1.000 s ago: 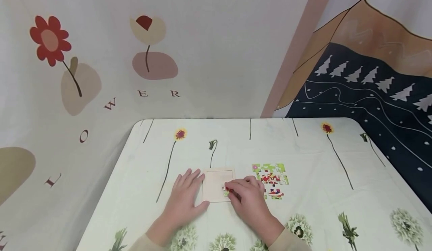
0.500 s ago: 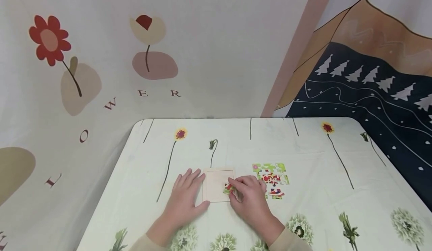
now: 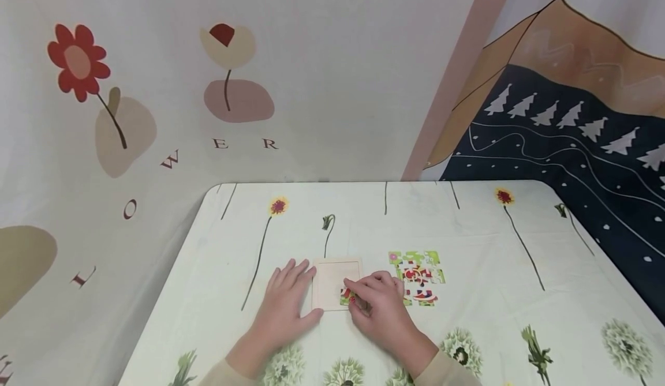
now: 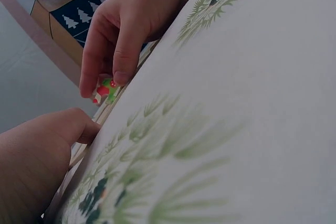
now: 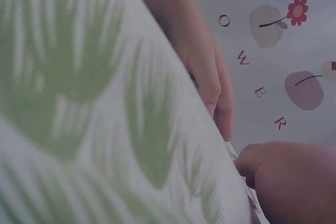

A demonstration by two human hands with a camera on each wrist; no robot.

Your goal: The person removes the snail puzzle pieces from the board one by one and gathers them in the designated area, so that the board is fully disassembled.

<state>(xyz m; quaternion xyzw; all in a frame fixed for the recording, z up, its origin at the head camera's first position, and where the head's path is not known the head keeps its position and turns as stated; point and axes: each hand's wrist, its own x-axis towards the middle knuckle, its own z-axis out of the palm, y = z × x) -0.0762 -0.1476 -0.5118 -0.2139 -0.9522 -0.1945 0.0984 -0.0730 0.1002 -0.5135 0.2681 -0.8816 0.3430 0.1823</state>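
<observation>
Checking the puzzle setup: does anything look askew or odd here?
Nothing stands out. The wooden tray lies flat and square under the left hand; the right hand pinches one puzzle piece at its near corner. The loose pieces sit grouped beside it.

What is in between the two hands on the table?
The pale puzzle tray, seen in the head view. The left hand rests beside it; the right hand pinches a puzzle piece over it.

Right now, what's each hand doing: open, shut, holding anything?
Left hand: open, fingers flat on the tablecloth, thumb against the wooden puzzle tray.
Right hand: pinching a red-and-green puzzle piece over the tray.
</observation>
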